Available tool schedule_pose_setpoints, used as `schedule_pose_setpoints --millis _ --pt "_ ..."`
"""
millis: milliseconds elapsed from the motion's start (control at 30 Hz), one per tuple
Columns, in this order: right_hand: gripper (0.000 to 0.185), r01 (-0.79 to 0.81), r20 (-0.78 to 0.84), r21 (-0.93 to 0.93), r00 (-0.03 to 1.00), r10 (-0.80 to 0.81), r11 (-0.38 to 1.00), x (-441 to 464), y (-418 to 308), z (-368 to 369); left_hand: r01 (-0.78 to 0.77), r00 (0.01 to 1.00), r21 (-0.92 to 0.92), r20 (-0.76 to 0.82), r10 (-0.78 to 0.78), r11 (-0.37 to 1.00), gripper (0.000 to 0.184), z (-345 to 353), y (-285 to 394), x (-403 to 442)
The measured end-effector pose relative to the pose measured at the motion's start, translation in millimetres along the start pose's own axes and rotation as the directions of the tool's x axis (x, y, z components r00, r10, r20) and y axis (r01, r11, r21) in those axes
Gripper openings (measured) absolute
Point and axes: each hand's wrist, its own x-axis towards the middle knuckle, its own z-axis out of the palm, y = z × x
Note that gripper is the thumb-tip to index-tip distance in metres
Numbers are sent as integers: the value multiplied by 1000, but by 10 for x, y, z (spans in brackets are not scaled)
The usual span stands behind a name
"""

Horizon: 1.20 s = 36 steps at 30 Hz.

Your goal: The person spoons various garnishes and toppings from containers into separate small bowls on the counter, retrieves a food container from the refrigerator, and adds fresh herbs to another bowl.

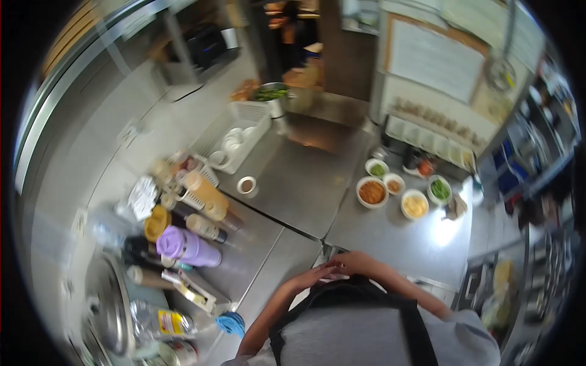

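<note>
My left hand (312, 278) and my right hand (353, 262) meet in front of my black apron (351, 294), at the near corner of the steel counter (305, 183). The left fingers are stretched out toward the right hand. The right fingers point left, over or against the left fingertips, and look loosely extended. I make out nothing held in either hand. Something pale shows just below the fingers, too small to name. Ahead and to the right stand white bowls, one with an orange-brown food (372, 192) and one with pale yellow pieces (415, 205).
Bowls of chopped greens (439, 190) stand at right. A small dark-filled cup (246, 185) sits mid-counter. Squeeze bottles, a purple tumbler (194, 249) and a blue cloth (231, 323) crowd the left. A white crate (247, 119) with dishes is farther back.
</note>
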Motion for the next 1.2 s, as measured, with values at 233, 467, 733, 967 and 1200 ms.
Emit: schedule_pose_setpoints --millis 233,467,733,967,1200 --pt "33 -184 -134 148 970 204 972 -470 323 104 -86 969 236 246 26 968 66 -46 277 14" --pt "36 -349 -130 45 927 352 936 -915 404 206 -126 899 204 438 25 971 67 285 681 247" --pt "39 -338 -128 23 932 338 941 -1182 581 -170 -201 889 233 451 77 952 66 482 664 742" --pt "33 -179 -200 288 949 242 941 -1413 905 -712 -2 970 233 237 -55 972 65 696 768 956" --pt "16 -348 -809 328 376 451 878 -1983 2094 -2051 -30 788 527 -511 345 849 44 264 519 944"
